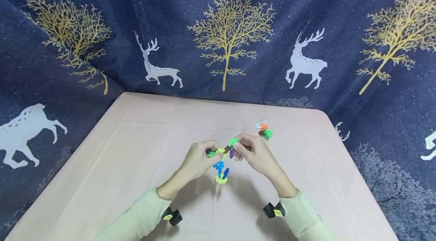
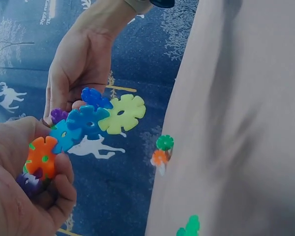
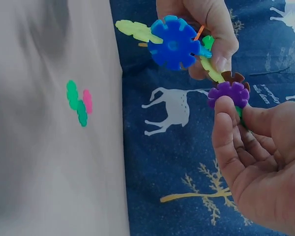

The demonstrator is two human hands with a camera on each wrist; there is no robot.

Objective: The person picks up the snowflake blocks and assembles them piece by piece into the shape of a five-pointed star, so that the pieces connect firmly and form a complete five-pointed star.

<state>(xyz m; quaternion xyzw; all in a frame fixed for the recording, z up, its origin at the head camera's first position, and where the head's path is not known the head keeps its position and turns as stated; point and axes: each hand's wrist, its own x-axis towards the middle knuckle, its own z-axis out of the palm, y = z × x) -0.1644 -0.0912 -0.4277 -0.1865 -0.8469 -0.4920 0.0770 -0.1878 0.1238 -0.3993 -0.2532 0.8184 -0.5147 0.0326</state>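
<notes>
Both hands hold one chain of linked snowflake-shaped plastic discs above the table. My left hand [image 1: 197, 159] grips the chain around an orange disc [image 2: 42, 156], a yellow disc [image 1: 220, 153] and neighbouring green and dark pieces, partly hidden by the fingers. Blue discs [image 1: 219, 165] hang below it, ending in a pale yellow disc [image 1: 221, 179]. My right hand [image 1: 257, 154] pinches the other end, where a purple disc [image 3: 228, 94], a brown disc [image 3: 234, 78] and a bright green disc [image 1: 233, 142] meet. Fingertips cover some of the joints.
Beyond the right hand, a small cluster of white, orange, brown and green discs [image 1: 263, 129] lies on the pink-covered table [image 1: 163, 120]. Green and pink discs [image 3: 78, 102] also lie on the cloth in the right wrist view. A dark blue printed curtain [image 1: 204, 44] hangs behind.
</notes>
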